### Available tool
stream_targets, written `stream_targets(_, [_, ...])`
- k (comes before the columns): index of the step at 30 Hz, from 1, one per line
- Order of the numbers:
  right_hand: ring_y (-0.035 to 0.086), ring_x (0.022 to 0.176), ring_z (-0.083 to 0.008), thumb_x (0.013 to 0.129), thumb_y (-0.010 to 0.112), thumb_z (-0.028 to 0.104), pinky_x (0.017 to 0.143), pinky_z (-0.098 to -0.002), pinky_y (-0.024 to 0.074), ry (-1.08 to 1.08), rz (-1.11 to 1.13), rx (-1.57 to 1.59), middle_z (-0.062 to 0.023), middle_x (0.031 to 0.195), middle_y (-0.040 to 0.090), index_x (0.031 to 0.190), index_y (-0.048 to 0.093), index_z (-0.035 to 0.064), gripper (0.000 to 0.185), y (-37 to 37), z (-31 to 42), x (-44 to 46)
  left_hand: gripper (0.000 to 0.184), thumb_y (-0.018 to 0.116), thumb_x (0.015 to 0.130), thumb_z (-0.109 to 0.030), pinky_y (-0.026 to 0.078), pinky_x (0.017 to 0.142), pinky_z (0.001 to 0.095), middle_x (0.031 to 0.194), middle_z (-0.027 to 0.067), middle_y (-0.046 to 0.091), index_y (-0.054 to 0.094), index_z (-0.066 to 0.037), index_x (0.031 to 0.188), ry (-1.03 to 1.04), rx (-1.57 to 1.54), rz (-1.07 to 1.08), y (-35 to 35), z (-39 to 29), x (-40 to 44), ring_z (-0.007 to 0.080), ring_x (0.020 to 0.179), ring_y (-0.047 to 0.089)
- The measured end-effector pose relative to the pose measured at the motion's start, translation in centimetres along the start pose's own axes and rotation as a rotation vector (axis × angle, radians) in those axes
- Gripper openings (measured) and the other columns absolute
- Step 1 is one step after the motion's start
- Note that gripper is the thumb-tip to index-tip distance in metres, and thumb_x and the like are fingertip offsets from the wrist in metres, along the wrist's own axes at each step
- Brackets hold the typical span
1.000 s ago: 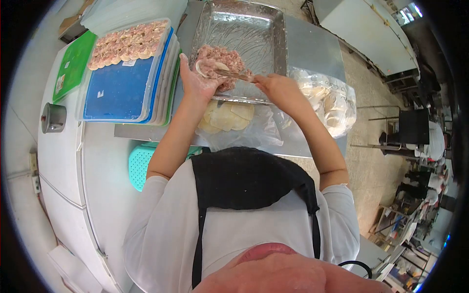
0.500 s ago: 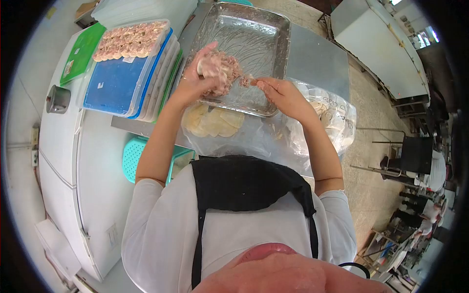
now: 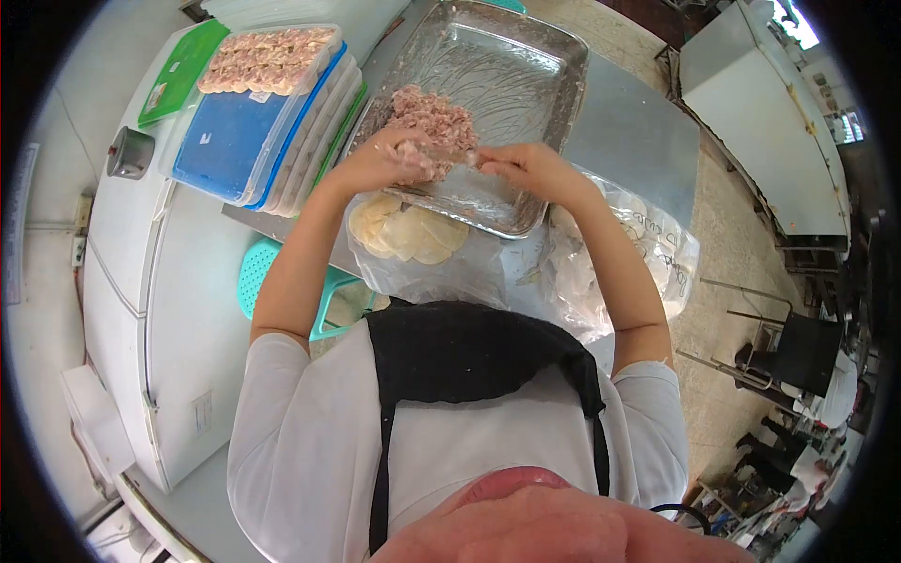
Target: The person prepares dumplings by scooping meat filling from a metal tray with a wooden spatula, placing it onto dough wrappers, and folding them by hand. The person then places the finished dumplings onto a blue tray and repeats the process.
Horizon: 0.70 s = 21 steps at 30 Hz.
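Note:
A mound of pinkish minced meat [image 3: 432, 114] lies in the near left part of a deep metal tray [image 3: 574, 70]. My left hand [image 3: 387, 158] is at the tray's near left corner, its fingers curled around a pale, meat-smeared dough wrapper [image 3: 409, 156], partly blurred. Closed around the end of a thin spatula [image 3: 457, 156], my right hand [image 3: 527, 169] is over the near side of the tray. The spatula's tip reaches toward the left hand; its handle is mostly hidden in my fingers. Round, pale dough wrappers [image 3: 413, 233] overlap on plastic just in front of the tray.
Stacked plastic containers with a blue lid [image 3: 230, 145] stand at left, topped by a box of filled dumplings [image 3: 267, 61]. A metal cup [image 3: 130, 153] is farther left. A plastic bag of wrappers [image 3: 624, 249] lies at right. A turquoise stool [image 3: 255, 277] sits below the table.
My left hand has come nearer, off the meat mound, and its fingers have curled in. The spatula now points at that hand without the lump of meat it carried. The view has shifted slightly.

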State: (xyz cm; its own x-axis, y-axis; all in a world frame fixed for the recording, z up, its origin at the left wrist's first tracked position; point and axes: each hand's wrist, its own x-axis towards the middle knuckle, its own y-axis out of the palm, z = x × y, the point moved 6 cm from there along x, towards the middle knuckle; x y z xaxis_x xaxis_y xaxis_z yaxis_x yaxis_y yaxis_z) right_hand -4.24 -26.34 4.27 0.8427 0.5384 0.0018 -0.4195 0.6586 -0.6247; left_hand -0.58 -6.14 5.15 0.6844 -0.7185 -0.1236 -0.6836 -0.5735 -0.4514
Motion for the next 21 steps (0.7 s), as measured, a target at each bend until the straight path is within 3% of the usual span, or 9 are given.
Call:
stream_targets(2, [0.065, 0.081, -0.0293, 0.092, 0.057, 0.028, 0.073, -0.0396, 0.0507, 0.026, -0.197, -0.480, -0.0107, 0.094, 0.068, 0.116, 0.064, 0.0107, 0.030, -2.1, 1.6, 0.5, 0.035, 0.070, 0.078, -0.012, 0.044, 0.093, 0.0315, 0.116, 0.0073, 0.064, 0.063, -0.001, 0.110, -0.233, -0.377, -0.221, -0.8, 3.6, 0.2, 0.0178, 0.111, 0.056])
stream_targets(5, [0.063, 0.079, -0.0333, 0.092, 0.053, 0.026, 0.069, -0.0442, 0.0494, -0.058, -0.359, -0.457, -0.0102, 0.085, 0.065, 0.110, 0.063, 0.0131, 0.024, -0.5, 4.8, 0.1, 0.046, 0.069, 0.080, -0.014, 0.045, 0.092, 0.0315, 0.117, 0.0098, 0.062, 0.055, 0.001, 0.121, -0.229, -0.343, -0.255, -1.4, 5.5, 0.5, 0.0180, 0.112, 0.055])
stream_targets(7, [0.063, 0.080, -0.0331, 0.093, 0.051, 0.025, 0.069, -0.0446, 0.0492, 0.061, -0.257, -0.577, -0.0109, 0.085, 0.065, 0.110, 0.063, 0.0138, 0.024, 0.7, 0.6, 1.6, 0.051, 0.068, 0.081, -0.014, 0.045, 0.092, 0.0315, 0.118, 0.0110, 0.062, 0.051, 0.002, 0.126, -0.236, -0.333, -0.257, -1.1, 5.6, 0.0, 0.0180, 0.113, 0.055])
stream_targets(9, [0.063, 0.081, -0.0329, 0.094, 0.050, 0.024, 0.069, -0.0449, 0.0489, 0.181, -0.165, -0.707, -0.0117, 0.085, 0.065, 0.110, 0.063, 0.0145, 0.024, 0.9, -2.6, 1.4, 0.056, 0.068, 0.081, -0.016, 0.043, 0.095, 0.0323, 0.122, 0.0124, 0.059, 0.048, -0.002, 0.132, -0.289, -0.066, -0.292, -1.7, 4.0, -0.5, 0.0186, 0.115, 0.053])
stream_targets(13, [0.064, 0.086, -0.0338, 0.094, 0.049, 0.025, 0.073, -0.0433, 0.0493, 0.243, -0.096, -0.567, -0.0161, 0.092, 0.066, 0.115, 0.061, 0.0105, 0.028, -1.0, -1.4, -0.8, 0.055, 0.071, 0.080, -0.017, 0.040, 0.098, 0.0327, 0.124, 0.0108, 0.057, 0.051, -0.004, 0.129, -0.270, -0.127, -0.352, -2.2, -0.3, -2.7, 0.0186, 0.114, 0.053])
stream_targets(15, [0.065, 0.088, -0.0335, 0.094, 0.050, 0.026, 0.075, -0.0414, 0.0499, 0.272, -0.133, -0.463, -0.0174, 0.095, 0.067, 0.117, 0.061, 0.0086, 0.031, -2.9, 0.6, -2.1, 0.049, 0.073, 0.079, -0.022, 0.045, 0.090, 0.0310, 0.115, 0.0072, 0.062, 0.057, -0.007, 0.122, 0.151, 0.065, -0.413, -2.7, -3.6, -2.9, 0.0180, 0.099, 0.059])
stream_targets(17, [0.064, 0.088, -0.0361, 0.092, 0.054, 0.028, 0.076, -0.0401, 0.0499, 0.083, -0.330, -0.136, -0.0195, 0.097, 0.066, 0.117, 0.062, 0.0069, 0.033, -4.2, 3.0, -3.6, 0.048, 0.073, 0.076, -0.017, 0.043, 0.093, 0.0315, 0.117, 0.0068, 0.060, 0.057, -0.006, 0.120, 0.154, 0.045, -0.362, -2.9, -4.1, -3.3, 0.0177, 0.104, 0.057])
stream_targets(19, [0.065, 0.089, -0.0317, 0.092, 0.057, 0.029, 0.078, -0.0365, 0.0494, 0.100, -0.279, -0.059, -0.0183, 0.099, 0.067, 0.116, 0.063, 0.0059, 0.034, -3.6, 5.5, -4.2, 0.048, 0.073, 0.074, -0.013, 0.041, 0.096, 0.0321, 0.119, 0.0064, 0.059, 0.058, -0.004, 0.118, 0.163, 0.023, -0.298, -2.6, -4.4, -3.1, 0.0174, 0.109, 0.054])
stream_targets(21, [0.066, 0.091, -0.0274, 0.091, 0.060, 0.029, 0.081, -0.0329, 0.0489, 0.121, -0.231, 0.015, -0.0172, 0.101, 0.067, 0.115, 0.064, 0.0049, 0.034, -1.8, 6.4, -4.1, 0.039, 0.072, 0.071, -0.010, 0.043, 0.091, 0.0316, 0.107, 0.0047, 0.062, 0.060, -0.004, 0.108, 0.232, 0.099, -0.190, -2.1, -4.9, -2.5, 0.0167, 0.100, 0.056])
